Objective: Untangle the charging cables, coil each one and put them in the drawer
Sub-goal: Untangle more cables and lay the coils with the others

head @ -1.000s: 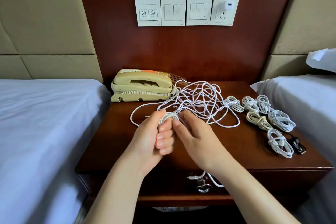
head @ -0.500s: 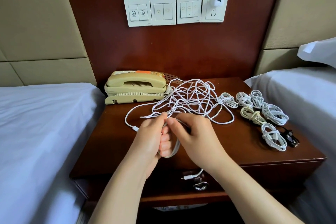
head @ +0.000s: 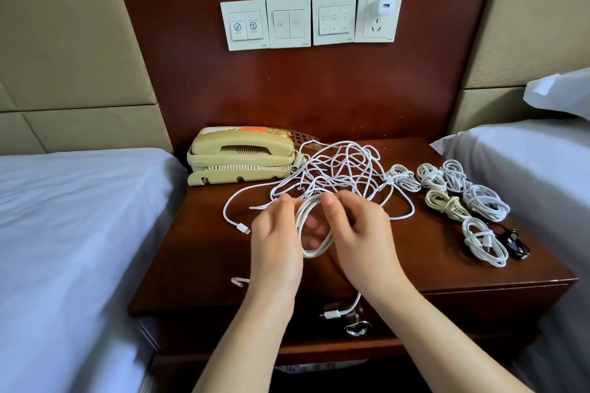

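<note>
Both hands are working just in front of the telephone [head: 242,153]. The left hand [head: 274,242] is curling round one side of a half-wound white coil [head: 314,253], thumb up at the top of the loop. The right hand [head: 360,233] is gripping the opposite side, its fingers bent in through the loop. The coil is hanging between them, nearer the camera than the telephone. Its free end is trailing down, with the plug [head: 332,314] dangling before the drawer [head: 447,313]. The loose tangle [head: 341,169] is lying right of the telephone, touching its curly cord. Farther right of the telephone, the wound bundles [head: 485,201] are sitting in a cluster, a black cable [head: 510,242] lying at its near end.
</note>
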Available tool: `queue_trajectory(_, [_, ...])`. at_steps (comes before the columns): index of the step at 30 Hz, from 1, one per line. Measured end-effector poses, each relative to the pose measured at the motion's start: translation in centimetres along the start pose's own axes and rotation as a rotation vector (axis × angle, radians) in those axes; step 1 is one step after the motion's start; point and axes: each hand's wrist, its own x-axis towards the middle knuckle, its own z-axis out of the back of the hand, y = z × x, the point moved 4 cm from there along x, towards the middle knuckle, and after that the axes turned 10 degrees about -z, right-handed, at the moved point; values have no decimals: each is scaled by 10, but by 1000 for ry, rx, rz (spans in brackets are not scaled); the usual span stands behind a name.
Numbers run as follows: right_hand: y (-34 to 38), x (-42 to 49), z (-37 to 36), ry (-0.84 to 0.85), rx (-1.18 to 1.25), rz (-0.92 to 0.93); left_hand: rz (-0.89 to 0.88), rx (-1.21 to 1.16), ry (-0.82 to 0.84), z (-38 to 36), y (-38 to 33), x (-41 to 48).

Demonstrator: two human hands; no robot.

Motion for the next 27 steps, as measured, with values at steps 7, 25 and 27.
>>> queue_trajectory(7, [-1, -6, -1, -124, 106, -25, -185, 257, 31, -2, 5, -7])
queue_trajectory(25, [3, -5, -5, 35, 247, -47, -309, 311, -75, 18, -6, 13])
queue_trajectory(27, [0, 1, 0, 36, 198, -40, -270, 261, -13, 17, -6, 13])
